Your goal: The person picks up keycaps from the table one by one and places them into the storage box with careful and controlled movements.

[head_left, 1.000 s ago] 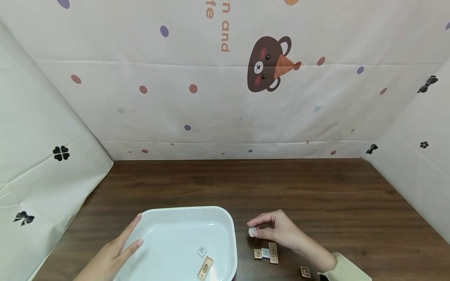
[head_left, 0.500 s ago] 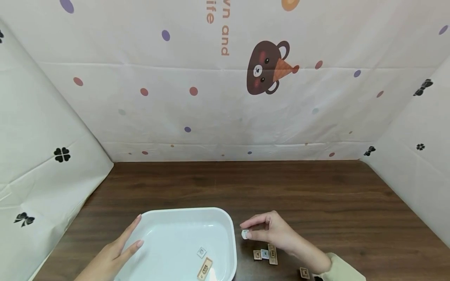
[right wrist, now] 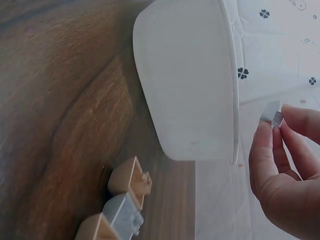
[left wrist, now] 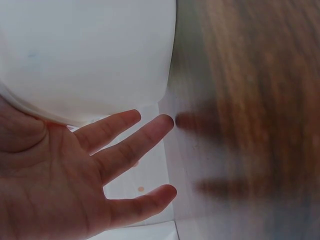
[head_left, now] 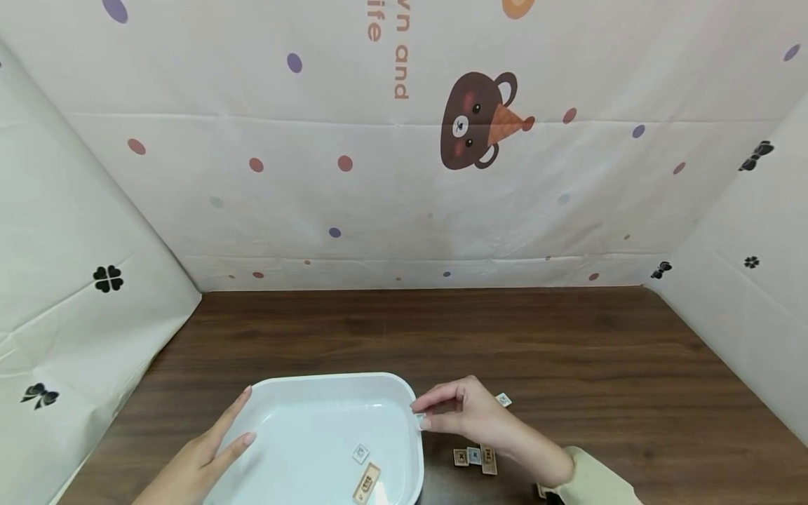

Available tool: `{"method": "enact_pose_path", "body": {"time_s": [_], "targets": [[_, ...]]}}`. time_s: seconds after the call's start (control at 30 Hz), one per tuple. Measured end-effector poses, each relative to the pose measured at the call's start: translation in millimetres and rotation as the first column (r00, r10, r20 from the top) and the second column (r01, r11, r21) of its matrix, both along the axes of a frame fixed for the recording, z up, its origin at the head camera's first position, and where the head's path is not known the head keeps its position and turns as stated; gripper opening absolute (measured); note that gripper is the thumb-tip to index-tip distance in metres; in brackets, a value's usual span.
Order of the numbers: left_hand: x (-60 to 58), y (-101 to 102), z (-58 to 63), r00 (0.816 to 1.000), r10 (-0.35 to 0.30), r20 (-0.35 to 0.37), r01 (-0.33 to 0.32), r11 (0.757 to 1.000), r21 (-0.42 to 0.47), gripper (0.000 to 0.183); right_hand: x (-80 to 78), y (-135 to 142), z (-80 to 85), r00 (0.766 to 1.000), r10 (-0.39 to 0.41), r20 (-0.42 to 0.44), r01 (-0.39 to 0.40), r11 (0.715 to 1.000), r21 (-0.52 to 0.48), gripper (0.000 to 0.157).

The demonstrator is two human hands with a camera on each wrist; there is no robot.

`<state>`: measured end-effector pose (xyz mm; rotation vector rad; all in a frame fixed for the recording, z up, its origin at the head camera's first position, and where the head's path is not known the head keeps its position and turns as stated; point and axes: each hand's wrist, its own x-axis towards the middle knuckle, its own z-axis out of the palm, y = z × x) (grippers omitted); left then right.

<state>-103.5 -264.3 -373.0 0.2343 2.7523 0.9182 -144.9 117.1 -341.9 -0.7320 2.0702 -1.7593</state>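
My right hand (head_left: 470,414) pinches a small pale block (right wrist: 272,114) between thumb and fingertips, right at the right rim of a white tray (head_left: 413,449). In the right wrist view the block shows a light face and a grey side. Along the tray's left rim, my left hand (head_left: 202,449) has its fingers spread and straight, touching the rim; its palm side fills much of the left wrist view. Inside the tray lie a small white block (head_left: 360,453) and a longer tan block (head_left: 367,483), both with dark printed marks.
Right of the tray, a tan block (head_left: 461,457), a pale blue block (head_left: 475,456) and a longer tan block (head_left: 489,460) stand side by side on the brown table (head_left: 536,337). Behind my right hand lies another white block (head_left: 503,400). Printed white cloth (head_left: 284,203) walls the table.
My right hand has moved left with the pale block, from over the table to the tray's rim. A white block behind it has come into view. My left hand has stayed put.
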Motion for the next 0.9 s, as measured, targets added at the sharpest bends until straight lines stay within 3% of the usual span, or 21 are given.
{"method": "enact_pose_path", "body": {"time_s": [0.5,0.9], "targets": [[0.3,1,1.8,1.0,0.021,-0.009,-0.021,0.999,0.028,0.063,-2.6,-27,-0.2,0.999,0.028,-0.022,-0.027,0.998,0.06,0.023],[1.7,2,1.1,0.998,0.021,-0.066,-0.02,1.0,0.018,0.062,-2.4,-45,-3.4,0.996,0.072,-0.044,-0.071,0.997,0.026,0.02]]}}
